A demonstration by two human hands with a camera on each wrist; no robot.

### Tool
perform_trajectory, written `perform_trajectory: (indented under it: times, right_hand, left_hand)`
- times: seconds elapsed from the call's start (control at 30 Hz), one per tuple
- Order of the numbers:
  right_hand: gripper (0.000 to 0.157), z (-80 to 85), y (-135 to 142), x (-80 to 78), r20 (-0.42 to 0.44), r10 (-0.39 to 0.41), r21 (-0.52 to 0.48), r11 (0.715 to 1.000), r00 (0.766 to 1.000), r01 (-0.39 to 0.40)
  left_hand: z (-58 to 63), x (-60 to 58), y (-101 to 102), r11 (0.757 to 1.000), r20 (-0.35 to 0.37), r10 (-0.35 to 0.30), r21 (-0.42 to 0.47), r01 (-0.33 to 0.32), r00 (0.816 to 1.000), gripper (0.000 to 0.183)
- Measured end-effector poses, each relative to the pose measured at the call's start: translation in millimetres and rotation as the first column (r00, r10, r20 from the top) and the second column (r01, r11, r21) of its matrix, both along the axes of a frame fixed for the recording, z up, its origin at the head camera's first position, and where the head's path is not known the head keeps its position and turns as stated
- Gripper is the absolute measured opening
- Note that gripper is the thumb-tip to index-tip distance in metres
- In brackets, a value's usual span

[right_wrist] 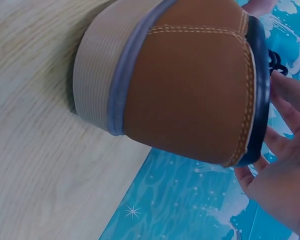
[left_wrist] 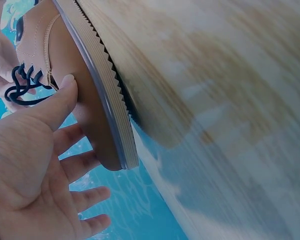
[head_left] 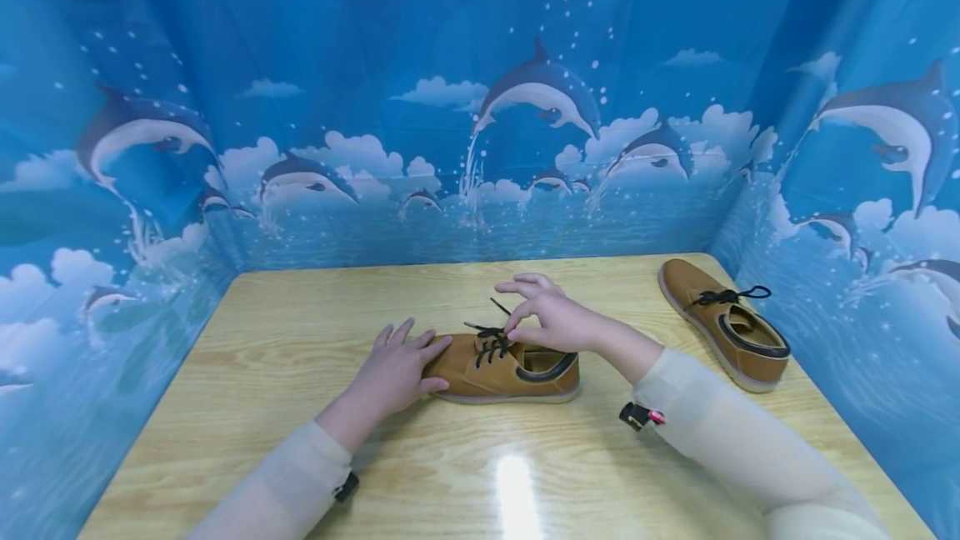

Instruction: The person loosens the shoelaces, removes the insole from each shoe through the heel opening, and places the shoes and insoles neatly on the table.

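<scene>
A brown lace-up shoe (head_left: 491, 373) stands sole-down on the table, its toe to the left. My left hand (head_left: 396, 372) holds the toe from the left. In the left wrist view the thumb (left_wrist: 66, 100) lies on one side of the toe, with fingers (left_wrist: 80, 165) on the other side. Above the tongue, my right hand (head_left: 551, 313) pinches the black shoelace (head_left: 492, 333) between thumb and index finger, its other fingers raised. Two lace ends stick up loose to the left of that pinch. The right wrist view shows the heel (right_wrist: 190, 90) close up, partly hiding the lace.
A second brown shoe (head_left: 693, 286) stands at the table's right, its black lace (head_left: 731, 296) tied with a loop sticking out. The wooden table (head_left: 300, 315) ends at a blue dolphin-print curtain (head_left: 360, 107) behind and on both sides.
</scene>
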State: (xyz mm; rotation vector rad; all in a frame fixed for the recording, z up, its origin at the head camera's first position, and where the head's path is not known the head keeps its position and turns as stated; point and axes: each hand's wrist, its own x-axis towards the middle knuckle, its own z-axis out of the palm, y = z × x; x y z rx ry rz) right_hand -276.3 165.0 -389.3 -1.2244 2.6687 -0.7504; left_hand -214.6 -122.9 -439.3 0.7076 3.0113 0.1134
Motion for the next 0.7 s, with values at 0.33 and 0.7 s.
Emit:
perform_trajectory:
  times: [0.33,0.7]
  right_hand:
    - [0.011,-0.3,-11,-3.5,-0.023,0.024,0.115,0.993,0.999,-0.021]
    - [0.008,-0.4,-15,-8.6,-0.072,0.064,0.19,0.981,0.995,-0.049]
  left_hand:
    - [-0.7,0.4,0,1.0,-0.005,-0.009,0.017,0.009,1.0,0.071]
    - [-0.1,0.0,-1,1.0,-0.004,-0.008,0.019,0.008,1.0,0.072]
